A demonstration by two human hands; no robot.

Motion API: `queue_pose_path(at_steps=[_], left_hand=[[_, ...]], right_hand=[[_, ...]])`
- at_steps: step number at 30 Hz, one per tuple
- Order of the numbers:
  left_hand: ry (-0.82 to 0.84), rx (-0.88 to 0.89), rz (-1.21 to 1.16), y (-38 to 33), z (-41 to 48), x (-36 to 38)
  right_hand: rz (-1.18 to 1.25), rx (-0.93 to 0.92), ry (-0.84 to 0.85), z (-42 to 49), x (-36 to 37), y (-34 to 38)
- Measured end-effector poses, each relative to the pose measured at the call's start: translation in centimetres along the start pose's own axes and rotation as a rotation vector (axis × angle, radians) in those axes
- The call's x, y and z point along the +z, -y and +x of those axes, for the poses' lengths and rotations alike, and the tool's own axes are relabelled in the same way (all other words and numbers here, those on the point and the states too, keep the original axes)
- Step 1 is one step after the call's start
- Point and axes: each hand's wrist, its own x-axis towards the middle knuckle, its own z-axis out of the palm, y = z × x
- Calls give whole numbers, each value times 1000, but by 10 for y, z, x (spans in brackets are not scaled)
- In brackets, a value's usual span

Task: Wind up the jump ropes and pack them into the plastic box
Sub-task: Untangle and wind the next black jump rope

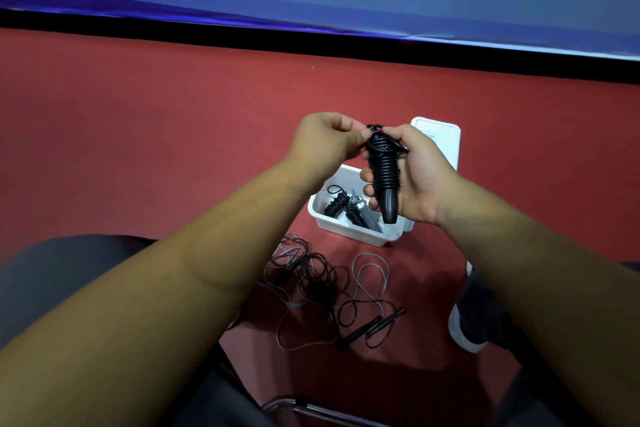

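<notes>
My right hand (420, 172) grips a black jump rope bundle (383, 172), its cord coiled tightly round the handles, held upright above the white plastic box (356, 234). My left hand (325, 139) pinches the cord's loose end at the top of that bundle. Inside the box lie two wound ropes (346, 206), one black and one greyish. On the red floor in front of the box sprawls a tangle of unwound ropes (322, 282), with black handles (370, 328) at its near right.
The box's white lid (438, 139) lies on the floor just behind the box. My shoe (467, 326) rests at the right of the tangle, and a chair's metal frame (311, 409) shows below. A blue wall with a black base strip (311, 42) runs across the back.
</notes>
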Motion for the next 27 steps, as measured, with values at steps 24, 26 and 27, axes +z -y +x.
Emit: queue_pose_path(at_steps=[24,26,27], left_hand=[[60,-59,44,1,-5,2],[71,-23,88,0,-5,3],[65,6,111,-1,-5,3]], right_hand=[[19,37,120,-3,5,-4],[11,38,113,-3,6,-6],[4,38,108,-2,6,-6]])
